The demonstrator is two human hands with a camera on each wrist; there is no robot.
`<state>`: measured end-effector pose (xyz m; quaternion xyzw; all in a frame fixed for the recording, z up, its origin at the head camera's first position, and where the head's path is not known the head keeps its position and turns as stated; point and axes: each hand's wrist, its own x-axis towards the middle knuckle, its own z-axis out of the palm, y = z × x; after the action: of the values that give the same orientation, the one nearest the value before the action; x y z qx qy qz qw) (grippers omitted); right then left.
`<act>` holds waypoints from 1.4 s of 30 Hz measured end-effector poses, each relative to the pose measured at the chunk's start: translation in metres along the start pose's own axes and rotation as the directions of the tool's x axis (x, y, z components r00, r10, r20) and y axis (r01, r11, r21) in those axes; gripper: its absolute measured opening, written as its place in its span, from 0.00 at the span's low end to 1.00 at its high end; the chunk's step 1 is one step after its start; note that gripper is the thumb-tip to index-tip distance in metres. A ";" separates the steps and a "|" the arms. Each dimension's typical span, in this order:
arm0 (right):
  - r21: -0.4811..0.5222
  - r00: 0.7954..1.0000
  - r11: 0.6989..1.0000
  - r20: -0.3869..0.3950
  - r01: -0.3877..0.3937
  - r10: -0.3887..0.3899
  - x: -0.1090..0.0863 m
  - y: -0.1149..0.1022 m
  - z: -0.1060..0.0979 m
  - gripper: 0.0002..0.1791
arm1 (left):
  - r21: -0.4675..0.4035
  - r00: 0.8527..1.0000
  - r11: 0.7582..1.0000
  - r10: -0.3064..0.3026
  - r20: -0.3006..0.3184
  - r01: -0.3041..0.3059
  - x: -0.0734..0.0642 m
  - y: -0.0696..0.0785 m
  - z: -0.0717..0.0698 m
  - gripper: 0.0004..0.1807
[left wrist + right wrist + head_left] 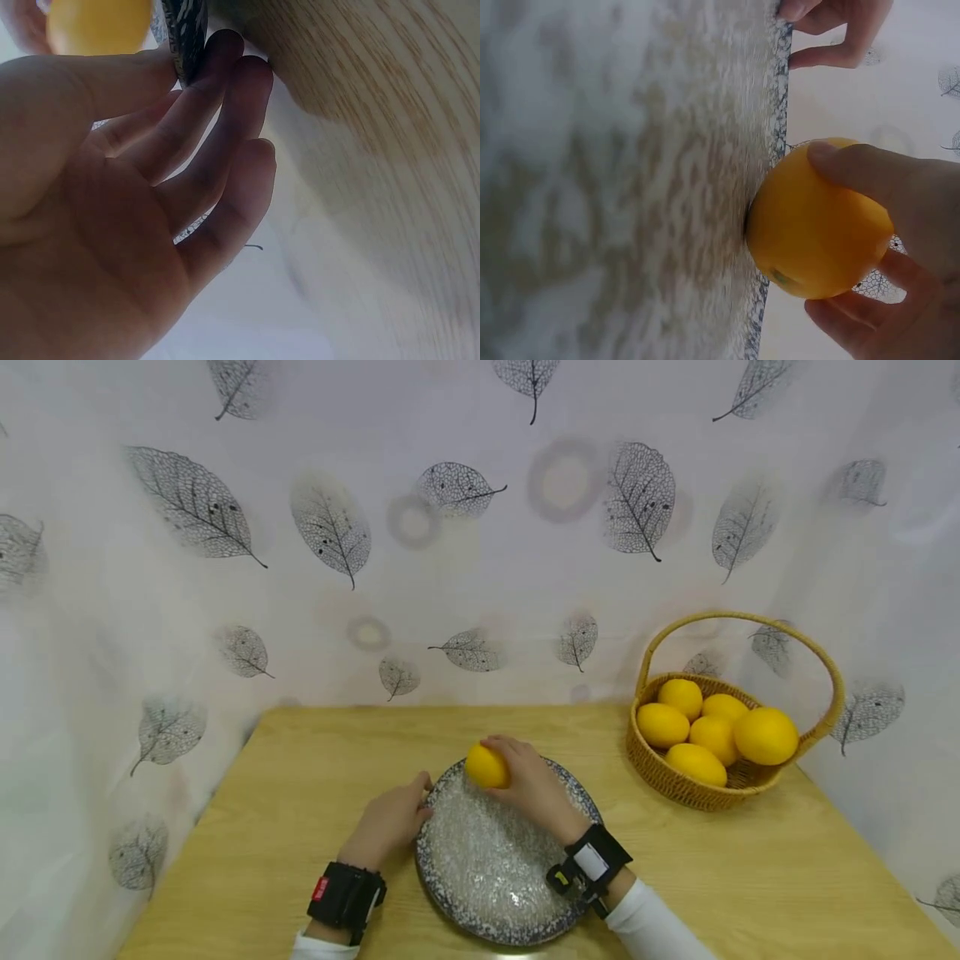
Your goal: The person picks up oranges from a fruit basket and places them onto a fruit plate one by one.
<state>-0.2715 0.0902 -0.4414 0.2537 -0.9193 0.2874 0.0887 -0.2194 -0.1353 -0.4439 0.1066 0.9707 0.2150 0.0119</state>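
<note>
My right hand (534, 783) grips a round yellow-orange citrus fruit (486, 766), thumb on one side and fingers on the other. It is held at the far left part of a speckled grey plate (495, 852) with a dark rim. In the right wrist view the fruit (817, 225), with a small green stem spot, sits right against the plate's surface (630, 180). My left hand (392, 817) holds the plate's left edge. In the left wrist view, that hand (135, 172) has its thumb on one side of the rim (186, 37) and fingertips on the other.
A wicker basket (675, 787) with a tall arched handle stands at the right rear of the wooden table (300, 777). Several yellow-orange fruits (712, 739) lie in it. Behind the table hangs a pale leaf-print sheet (480, 568).
</note>
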 end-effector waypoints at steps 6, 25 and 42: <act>-0.040 0.999 0.999 0.053 -0.004 0.006 -0.003 0.003 0.005 0.42 | -0.011 0.999 1.000 -0.010 0.034 0.011 -0.001 0.000 0.001 0.17; 0.008 0.997 1.000 0.081 -0.008 0.008 -0.005 0.002 0.006 0.43 | -0.030 0.999 0.999 -0.011 0.044 0.012 -0.002 0.004 -0.001 0.16; -0.002 0.995 0.997 0.059 0.083 -0.083 -0.006 0.003 0.007 0.40 | -0.017 1.000 1.000 -0.001 0.028 0.001 -0.001 0.003 0.000 0.16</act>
<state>-0.2682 0.0903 -0.4501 0.2998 -0.9108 0.2740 0.0741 -0.2183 -0.1328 -0.4432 0.1091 0.9686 0.2216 0.0264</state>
